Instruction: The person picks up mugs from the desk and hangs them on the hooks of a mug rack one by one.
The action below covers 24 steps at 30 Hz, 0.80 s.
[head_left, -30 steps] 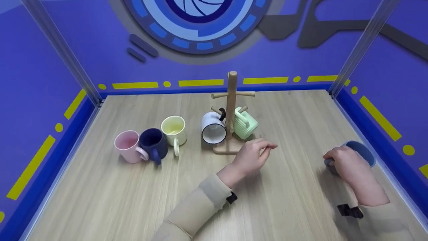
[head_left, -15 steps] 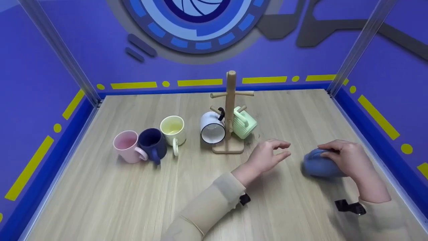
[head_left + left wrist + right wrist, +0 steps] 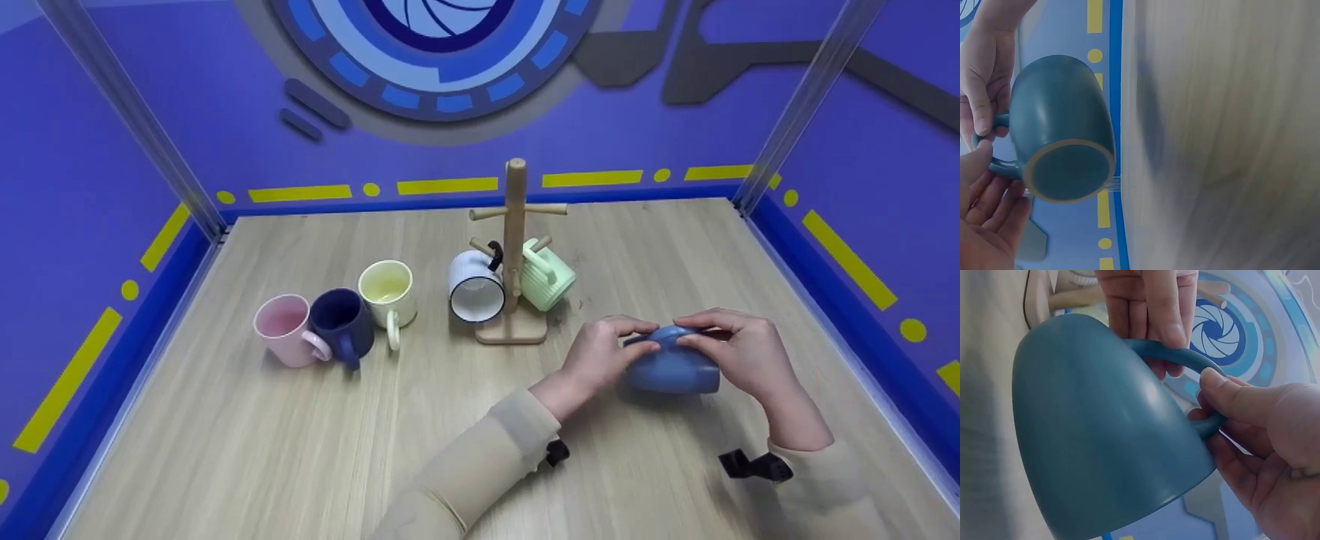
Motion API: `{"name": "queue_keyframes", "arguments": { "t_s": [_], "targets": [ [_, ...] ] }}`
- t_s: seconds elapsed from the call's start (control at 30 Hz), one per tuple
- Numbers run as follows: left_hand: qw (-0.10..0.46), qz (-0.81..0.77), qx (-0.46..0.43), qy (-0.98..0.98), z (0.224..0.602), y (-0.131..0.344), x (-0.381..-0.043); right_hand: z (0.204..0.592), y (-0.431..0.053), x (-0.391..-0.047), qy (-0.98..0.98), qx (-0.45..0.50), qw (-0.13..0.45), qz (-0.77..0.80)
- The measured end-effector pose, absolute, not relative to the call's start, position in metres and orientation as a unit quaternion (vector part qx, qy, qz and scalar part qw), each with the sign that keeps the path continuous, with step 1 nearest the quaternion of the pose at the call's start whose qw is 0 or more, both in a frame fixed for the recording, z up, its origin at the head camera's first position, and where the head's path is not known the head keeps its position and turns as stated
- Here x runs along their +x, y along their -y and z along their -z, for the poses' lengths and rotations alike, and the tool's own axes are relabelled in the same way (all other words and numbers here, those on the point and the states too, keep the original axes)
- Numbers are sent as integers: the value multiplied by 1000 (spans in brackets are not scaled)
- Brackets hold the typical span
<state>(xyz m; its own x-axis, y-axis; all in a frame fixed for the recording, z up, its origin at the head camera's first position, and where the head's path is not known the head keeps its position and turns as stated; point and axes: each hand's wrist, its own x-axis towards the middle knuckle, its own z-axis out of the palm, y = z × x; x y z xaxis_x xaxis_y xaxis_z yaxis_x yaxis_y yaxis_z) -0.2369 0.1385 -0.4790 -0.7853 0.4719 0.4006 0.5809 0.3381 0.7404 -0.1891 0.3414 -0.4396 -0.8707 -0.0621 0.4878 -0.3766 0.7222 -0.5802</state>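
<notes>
the wooden table ends at the blue wall behind and at both sides, and a stretch of wood lies between the right hand and the right edge, another between the mug stand and the held mug. six mugs show: three upright on the left, close together, a pink mug, a navy mug and a yellow mug; two hung on the one stand, a white mug and a light green mug; and one blue mug, tipped on its side above the wood. that one lies between and below the two hands; the right hand and left hand each pinch its handle, thumb against fingers.
</notes>
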Motion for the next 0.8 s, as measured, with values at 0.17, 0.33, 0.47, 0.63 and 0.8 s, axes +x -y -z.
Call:
{"name": "queue_keyframes", "arguments": {
  "t_s": [0.17, 0.33, 0.47, 0.63, 0.8],
  "targets": [
    [64, 500, -318, 803, 480, -131, -236, 439, -332, -190, 895, 96, 202, -386],
    [101, 501, -315, 800, 483, -121, -233, 441, -324, -193, 888, 106, 192, -405],
    [141, 498, -314, 796, 484, -114, -231, 443, -318, -196, 882, 123, 193, -411],
    [140, 543, -292, 775, 484, -102, -228, 443, -313, -195, 867, 141, 167, -447],
    [128, 625, -242, 731, 481, -84, -228, 446, -316, -196, 866, 160, 99, -463]
  ]
}}
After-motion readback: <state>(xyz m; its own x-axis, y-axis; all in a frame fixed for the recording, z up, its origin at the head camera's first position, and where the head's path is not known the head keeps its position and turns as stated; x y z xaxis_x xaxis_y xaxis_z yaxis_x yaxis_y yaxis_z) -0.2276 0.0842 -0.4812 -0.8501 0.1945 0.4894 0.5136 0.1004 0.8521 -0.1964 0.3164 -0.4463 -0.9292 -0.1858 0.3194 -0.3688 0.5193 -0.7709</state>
